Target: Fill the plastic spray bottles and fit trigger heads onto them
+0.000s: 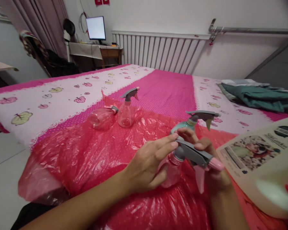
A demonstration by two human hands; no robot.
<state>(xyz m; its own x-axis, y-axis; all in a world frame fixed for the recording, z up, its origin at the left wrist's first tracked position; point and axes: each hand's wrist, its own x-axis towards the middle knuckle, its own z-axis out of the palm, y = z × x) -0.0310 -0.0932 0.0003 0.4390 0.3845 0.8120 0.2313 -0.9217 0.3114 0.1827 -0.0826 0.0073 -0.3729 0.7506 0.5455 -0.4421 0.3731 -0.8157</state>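
Observation:
A pink spray bottle [174,171] with a grey trigger head and pink nozzle is between my hands, close to me. My left hand [150,163] wraps around its body and neck from the left. My right hand [211,163] is at the grey spray head, its thumb and fingers against it; part of that hand is hidden behind the head. Just behind stands a teal spray bottle [182,126] with a grey head. Farther left, one clear pink spray bottle [126,113] stands upright and another pink bottle [100,118] lies on its side.
Crumpled red plastic sheeting [91,153] covers the near part of the bed [172,86]. On the right is a large cream jug [266,166] with a printed label. Folded green cloths [256,94] lie behind it. A desk with a monitor [96,28] stands at the back left.

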